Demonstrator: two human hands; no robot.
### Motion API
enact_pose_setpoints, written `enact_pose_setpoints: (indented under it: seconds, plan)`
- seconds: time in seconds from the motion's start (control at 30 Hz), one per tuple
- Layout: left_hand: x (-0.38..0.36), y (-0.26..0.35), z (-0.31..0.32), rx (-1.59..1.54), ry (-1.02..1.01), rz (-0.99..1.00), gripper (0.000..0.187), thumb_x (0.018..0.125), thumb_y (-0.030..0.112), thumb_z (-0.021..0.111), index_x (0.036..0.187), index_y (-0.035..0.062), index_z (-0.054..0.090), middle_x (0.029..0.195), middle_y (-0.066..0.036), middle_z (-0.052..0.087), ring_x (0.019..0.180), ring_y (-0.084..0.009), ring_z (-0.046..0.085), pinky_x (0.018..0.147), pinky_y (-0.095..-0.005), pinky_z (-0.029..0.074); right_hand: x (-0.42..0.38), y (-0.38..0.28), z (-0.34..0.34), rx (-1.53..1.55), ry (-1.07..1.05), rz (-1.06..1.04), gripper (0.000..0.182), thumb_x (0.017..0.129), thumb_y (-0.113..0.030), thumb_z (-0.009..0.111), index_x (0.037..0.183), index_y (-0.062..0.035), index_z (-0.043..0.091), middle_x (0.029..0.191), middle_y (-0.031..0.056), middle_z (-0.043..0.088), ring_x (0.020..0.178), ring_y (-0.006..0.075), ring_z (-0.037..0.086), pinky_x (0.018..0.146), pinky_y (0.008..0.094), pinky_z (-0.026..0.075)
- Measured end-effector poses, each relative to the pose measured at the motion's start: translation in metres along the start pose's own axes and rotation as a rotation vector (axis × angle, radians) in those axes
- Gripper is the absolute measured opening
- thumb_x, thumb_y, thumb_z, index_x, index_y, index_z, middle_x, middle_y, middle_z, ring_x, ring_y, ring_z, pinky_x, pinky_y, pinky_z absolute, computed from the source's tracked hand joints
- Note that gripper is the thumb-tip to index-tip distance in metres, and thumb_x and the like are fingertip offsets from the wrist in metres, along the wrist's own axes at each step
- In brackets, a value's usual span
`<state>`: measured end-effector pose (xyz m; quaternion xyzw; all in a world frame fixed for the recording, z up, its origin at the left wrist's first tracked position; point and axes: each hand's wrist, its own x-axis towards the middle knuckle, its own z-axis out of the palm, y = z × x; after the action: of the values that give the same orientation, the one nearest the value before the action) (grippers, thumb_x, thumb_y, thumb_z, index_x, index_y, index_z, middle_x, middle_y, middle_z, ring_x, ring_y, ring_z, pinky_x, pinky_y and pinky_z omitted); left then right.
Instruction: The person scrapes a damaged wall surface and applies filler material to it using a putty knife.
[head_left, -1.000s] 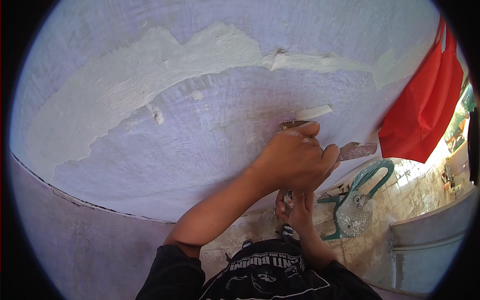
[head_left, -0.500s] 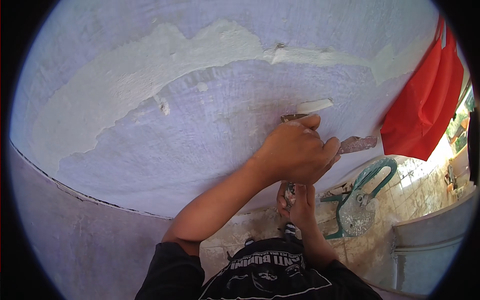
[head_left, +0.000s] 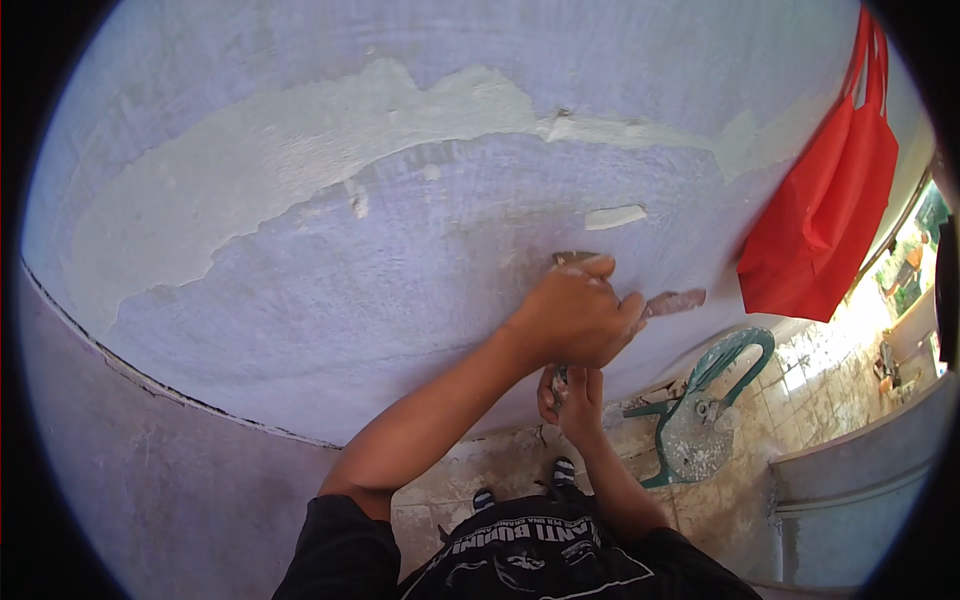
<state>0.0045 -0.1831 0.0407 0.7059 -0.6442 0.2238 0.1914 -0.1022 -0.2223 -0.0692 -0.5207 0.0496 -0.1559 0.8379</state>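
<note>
Closest to the camera, a person in a dark printed shirt (head_left: 520,560) looks down past their own chest. Two striped sandals (head_left: 565,470) show on a dusty tiled floor (head_left: 500,470).

Just above, the right hand (head_left: 572,393) is closed around the handle of a second, plaster-caked tool (head_left: 558,380), held low and away from the wall. Over it, the left hand (head_left: 575,315) is clamped on a scraper (head_left: 672,300); its handle juts out to the right of the fist, and a sliver of blade (head_left: 572,259) shows above the knuckles, pressed flat on the lilac wall (head_left: 400,300).

Compared with a second ago, the left hand sits lower on the wall. The small white strip of filler (head_left: 614,216), which was touching the blade, is now well apart above it. In my judgement the blade is being drawn downward, smoothing or scraping the paint below that strip.

Farther up, a broad pale patch of bare plaster (head_left: 250,190) crosses the wall. To the right lie a green plastic chair (head_left: 705,410), splashed with filler, and a hanging red bag (head_left: 825,200).
</note>
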Motion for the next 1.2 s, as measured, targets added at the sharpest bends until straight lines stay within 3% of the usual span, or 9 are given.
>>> enact_pose_setpoints:
  seconds: [0.1,0.17,0.43,0.53,0.63,0.73,0.8,1.2]
  plan:
    - [0.012,0.0,-0.014,0.038,0.094,0.037,0.029,0.085,0.03,0.061,0.07,0.006,0.058,0.05,-0.01,0.058,0.062,-0.0264,0.056,0.06,-0.0376,0.048,0.002,-0.014,0.002,0.021,-0.023,-0.036,0.036,0.105,-0.034,0.033,0.093,-0.0024,0.047,0.056,0.0043,0.046,0.041,0.0096,0.041,0.035,0.0226,0.03]
    - [0.006,0.002,-0.005,0.023,0.065,0.022,0.028,0.085,0.03,0.061,0.07,0.0062,0.058,0.05,-0.01,0.057,0.062,-0.0262,0.056,0.06,-0.0376,0.048,-0.003,-0.015,-0.001,-0.046,-0.051,-0.019,0.039,0.105,-0.036,0.029,0.096,-0.0024,0.046,0.056,0.0065,0.044,0.035,0.0121,0.037,0.033,0.0242,0.026]
    - [0.002,0.003,-0.003,0.029,0.025,0.001,0.028,0.085,0.032,0.064,0.07,0.0094,0.054,0.053,-0.004,0.057,0.065,-0.0236,0.054,0.056,-0.0342,0.046,-0.003,-0.003,-0.011,-0.015,-0.08,0.043,0.038,0.105,-0.034,0.029,0.097,-0.002,0.047,0.056,0.0064,0.045,0.036,0.0118,0.037,0.033,0.0244,0.027]
    - [0.005,0.001,-0.004,0.067,0.017,-0.021,0.027,0.085,0.031,0.064,0.071,0.0096,0.054,0.054,-0.004,0.057,0.065,-0.0235,0.053,0.057,-0.0343,0.046,0.004,-0.002,-0.017,-0.003,-0.099,0.023,0.037,0.105,-0.033,0.029,0.098,-0.0021,0.047,0.057,0.0068,0.045,0.036,0.0121,0.037,0.033,0.0244,0.026]
    - [0.005,0.001,-0.005,0.039,0.008,-0.035,0.028,0.085,0.03,0.063,0.071,0.0059,0.058,0.05,-0.008,0.057,0.066,-0.0245,0.057,0.066,-0.0338,0.048,0.002,-0.007,-0.013,0.001,-0.1,0.022,0.037,0.105,-0.034,0.029,0.1,-0.0025,0.047,0.057,0.007,0.045,0.035,0.0123,0.036,0.033,0.0247,0.026]
    - [0.002,0.005,0.001,-0.012,0.149,-0.034,0.028,0.085,0.031,0.061,0.072,0.0059,0.058,0.051,-0.009,0.058,0.067,-0.0255,0.058,0.064,-0.0358,0.049,-0.003,-0.007,-0.015,-0.008,-0.078,0.036,0.038,0.105,-0.035,0.028,0.101,-0.0029,0.047,0.057,0.0071,0.045,0.035,0.0125,0.035,0.032,0.0249,0.025]
    - [0.004,0.006,-0.001,-0.008,0.022,-0.093,0.028,0.086,0.031,0.06,0.074,0.006,0.06,0.052,-0.009,0.058,0.069,-0.026,0.058,0.062,-0.0378,0.049,-0.001,-0.009,-0.017,-0.016,-0.068,0.038,0.038,0.105,-0.036,0.028,0.101,-0.0031,0.047,0.056,0.0072,0.045,0.034,0.0125,0.035,0.032,0.025,0.025]
    - [0.009,0.001,-0.004,0.126,-0.017,-0.045,0.029,0.087,0.033,0.061,0.072,0.0095,0.056,0.048,-0.006,0.054,0.063,-0.023,0.054,0.057,-0.0358,0.047,0.014,-0.001,-0.021,0.072,-0.116,0.05,0.036,0.105,-0.034,0.032,0.099,-0.0013,0.047,0.057,0.0038,0.045,0.04,0.009,0.038,0.034,0.0226,0.029]
